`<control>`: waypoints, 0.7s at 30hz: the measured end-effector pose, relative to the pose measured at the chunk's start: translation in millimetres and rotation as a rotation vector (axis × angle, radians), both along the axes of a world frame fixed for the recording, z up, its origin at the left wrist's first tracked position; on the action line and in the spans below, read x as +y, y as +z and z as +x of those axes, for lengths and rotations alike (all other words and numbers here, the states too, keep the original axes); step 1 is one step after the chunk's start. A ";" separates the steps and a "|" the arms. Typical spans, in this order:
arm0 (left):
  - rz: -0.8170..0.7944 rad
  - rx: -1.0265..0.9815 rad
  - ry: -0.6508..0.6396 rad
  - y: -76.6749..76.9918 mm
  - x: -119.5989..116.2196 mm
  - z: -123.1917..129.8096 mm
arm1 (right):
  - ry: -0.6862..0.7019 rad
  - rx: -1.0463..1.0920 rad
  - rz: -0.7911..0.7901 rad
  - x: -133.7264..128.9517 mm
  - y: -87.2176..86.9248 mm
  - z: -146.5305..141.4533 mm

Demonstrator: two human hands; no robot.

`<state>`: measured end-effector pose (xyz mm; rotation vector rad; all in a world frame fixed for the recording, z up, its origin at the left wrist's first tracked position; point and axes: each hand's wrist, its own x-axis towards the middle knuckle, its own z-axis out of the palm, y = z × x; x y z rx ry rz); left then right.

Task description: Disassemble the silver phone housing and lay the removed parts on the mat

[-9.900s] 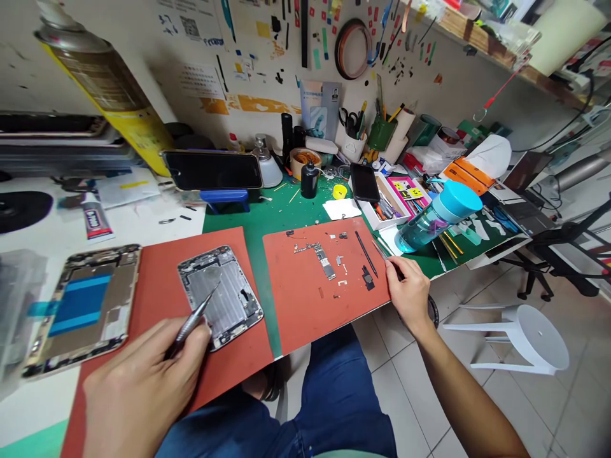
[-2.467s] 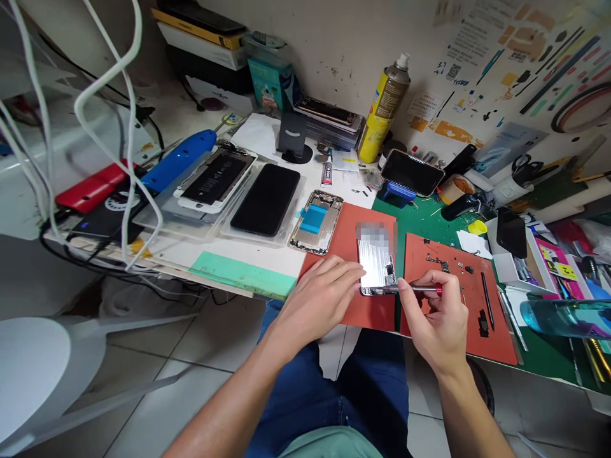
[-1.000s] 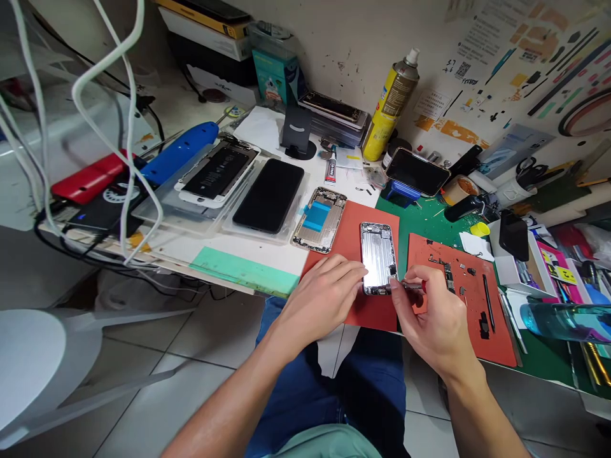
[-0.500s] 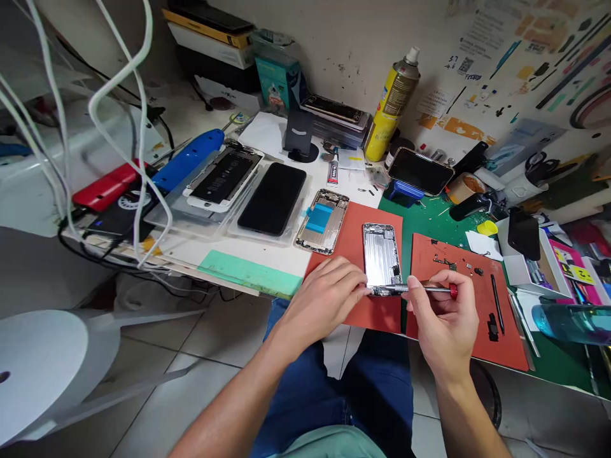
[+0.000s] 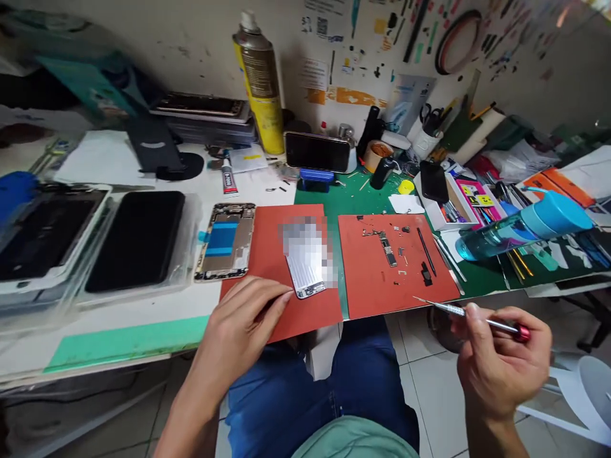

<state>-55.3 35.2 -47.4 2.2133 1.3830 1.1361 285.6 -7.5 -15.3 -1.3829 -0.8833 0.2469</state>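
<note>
Presently, at lower right, the right hand (image 5: 506, 359) grips a slim tool (image 5: 499, 325); the left hand (image 5: 242, 318) is at a corner of the phone housing (image 5: 306, 275) mid-frame, hold unclear. Beyond, right of centre, circuit board (image 5: 388, 250) and small parts (image 5: 426, 274) lie unfitted; stripping appears well advanced.

Left fingers (image 5: 260, 291) outstretched, right fingers (image 5: 478, 334) curled

A spray can (image 5: 267, 121) stands at the tabletop's (image 5: 28, 343) back edge, a glue tube (image 5: 229, 178) before it. Farther right along that edge is a cup (image 5: 424, 146) with scissors (image 5: 432, 119). A green strip (image 5: 124, 340) lines the front edge's left part.
</note>
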 end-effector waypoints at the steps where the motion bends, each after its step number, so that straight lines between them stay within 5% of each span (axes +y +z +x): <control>1: 0.003 0.014 0.006 3.9 -0.7 3.6 | -0.033 -0.001 0.001 -7.1 -2.3 10.9; 7: 0.058 0.099 -0.155 25.9 6.7 69.4 | -0.041 0.067 -0.075 -29.5 -16.0 34.4; 12: 0.102 0.394 -0.221 15.8 34.0 132.7 | 0.000 0.126 -0.082 -35.0 -20.7 37.6; 21: 0.054 0.605 -0.159 2.9 56.6 169.7 | -0.150 0.272 -0.123 -47.8 -43.4 55.6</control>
